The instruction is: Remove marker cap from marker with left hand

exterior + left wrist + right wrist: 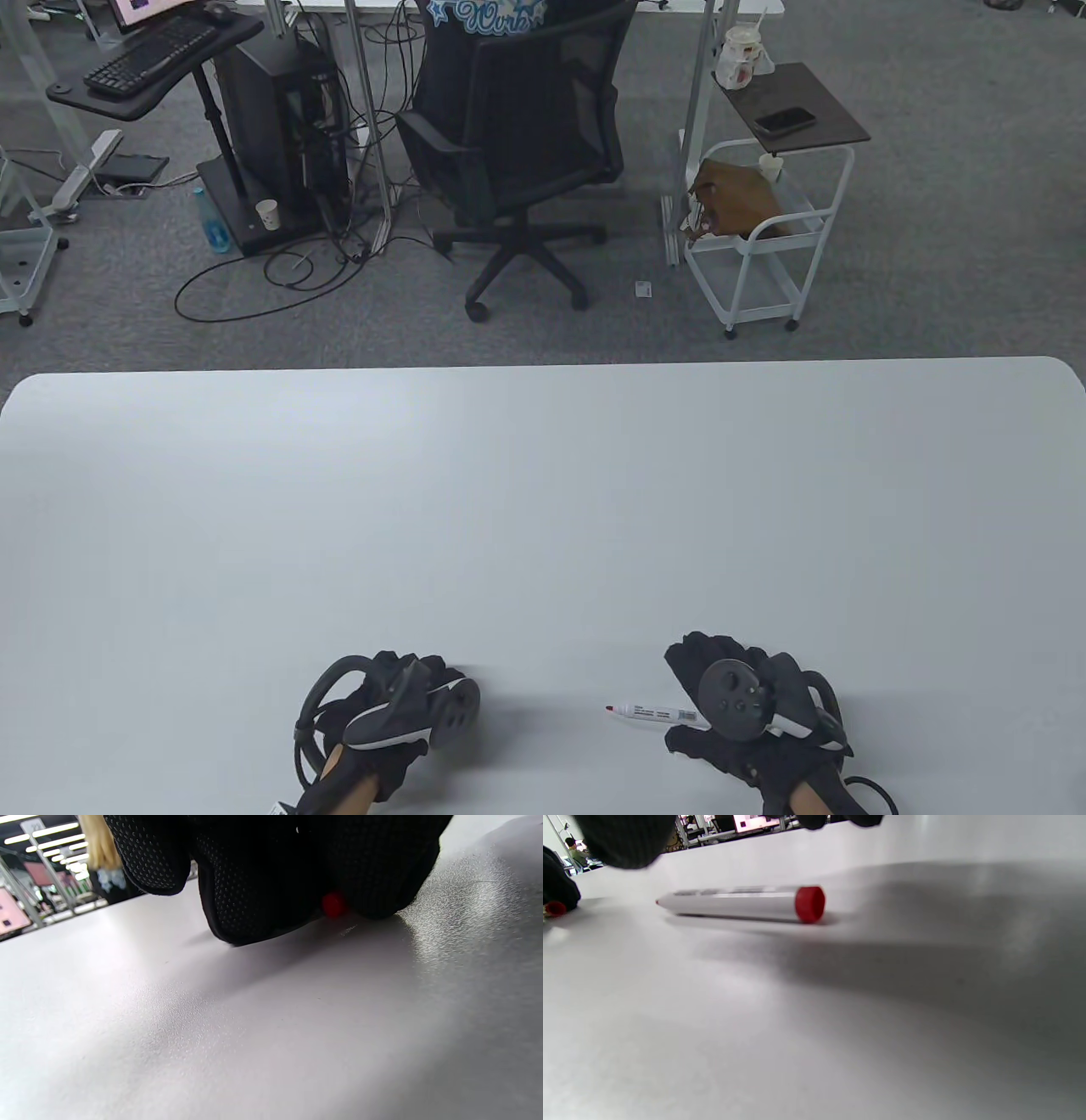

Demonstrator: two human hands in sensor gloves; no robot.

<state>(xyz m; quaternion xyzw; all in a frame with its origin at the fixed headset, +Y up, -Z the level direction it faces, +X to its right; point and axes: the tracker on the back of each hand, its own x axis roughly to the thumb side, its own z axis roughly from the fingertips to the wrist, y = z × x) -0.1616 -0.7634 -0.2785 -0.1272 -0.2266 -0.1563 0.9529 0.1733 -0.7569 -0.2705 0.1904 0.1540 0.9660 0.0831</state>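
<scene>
The white marker [653, 715] lies flat on the table with its cap off, its red tip pointing left and its red end plug to the right. In the right wrist view the marker [734, 903] lies free on the table, and my right hand's fingertips [623, 840] hang above it without touching. My right hand [721, 679] hovers over the marker's rear end, fingers spread. My left hand [416, 679] rests low on the table to the left, fingers curled around the red marker cap [334, 904]. The cap also shows in the right wrist view [555, 909].
The white table [543, 509] stretches wide in front of both hands. Beyond its far edge stand an office chair [517, 127], a white cart [764, 229] and a computer stand [153, 59].
</scene>
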